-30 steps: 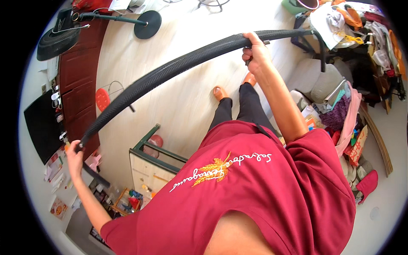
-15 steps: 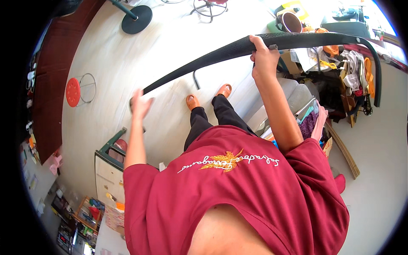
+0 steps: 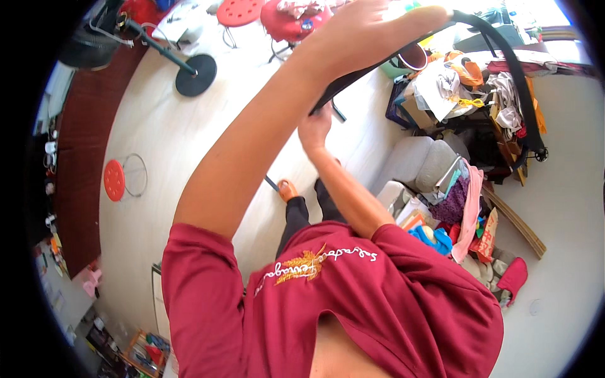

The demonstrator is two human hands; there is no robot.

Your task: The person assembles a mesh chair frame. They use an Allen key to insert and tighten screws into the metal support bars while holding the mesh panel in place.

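bar (image 3: 515, 66), black, raised above floor (image 3: 170, 126) | right hand (image 3: 315, 130): fingers look curled round it | left hand (image 3: 375, 28): fingers hidden, i can't tell | i judge it stiff, lightish; grip mid-length

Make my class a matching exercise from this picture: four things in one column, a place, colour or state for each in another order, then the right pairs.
Things
1. right hand
2. long black bar
3. leftmost stool
4. long cloth hanging at the right

Descriptions
A. pink
B. at the bar, lower in the picture than the left hand
C. red, with a round top
D. bending downward in the upper right of the picture

Right pairs: 1-B, 2-D, 3-C, 4-A
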